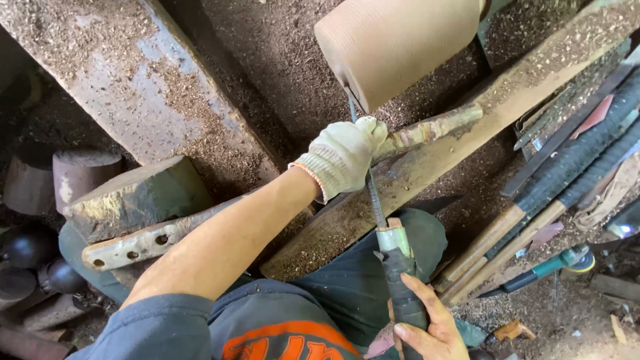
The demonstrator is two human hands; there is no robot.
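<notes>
A pale wooden cylinder (393, 47) is mounted at the top centre, above a floor of sawdust. My left hand (345, 155), in a white knit glove, presses a long metal chisel (375, 197) down against a sawdust-covered wooden beam (507, 100), close under the cylinder. The chisel's tip touches the cylinder's lower left edge. My right hand (427, 327), bare, grips the chisel's black-taped handle (403, 287) near the bottom edge, above my dark trousers.
Several long-handled turning tools (567, 173) lie at the right. A rusty metal bed (140, 87) runs along the upper left. Rough wood blocks (133, 197) and dark rounded pieces (30, 247) sit at the left. A perforated metal bar (147, 243) lies under my forearm.
</notes>
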